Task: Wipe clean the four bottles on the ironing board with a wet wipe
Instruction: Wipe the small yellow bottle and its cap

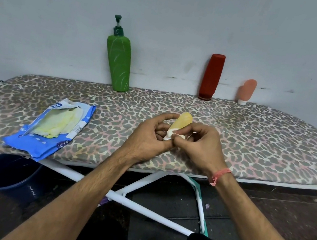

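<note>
Pale grey wall [172,7] behind, scuffed along its lower part. Below it, leopard-print ironing board [255,140] spanning the view, on white crossed legs [139,202] over dark floor [294,216]. Dark blue bucket [8,174] on the floor under the board's left end. Open blue wet-wipe pack [53,129] lying flat at the board's near left edge, pale yellowish wipes showing through the torn top. Green pump bottle [119,61] upright at the far edge, leaning against the wall. Red bottle [211,76] cap-down to its right, well apart, also against the wall. Small peach bottle [247,90] cap-down just right of the red one. Left hand [148,139] and right hand [201,146] together above the middle of the board, a salmon thread band [220,175] on the right wrist. Small yellow bottle [181,122] held between both hands, rounded end pointing up and away. Left fingers [166,117] curled round the bottle's lower part. Right fingers [177,138] pinching a white wet wipe [168,135] against the bottle's lower end.
</note>
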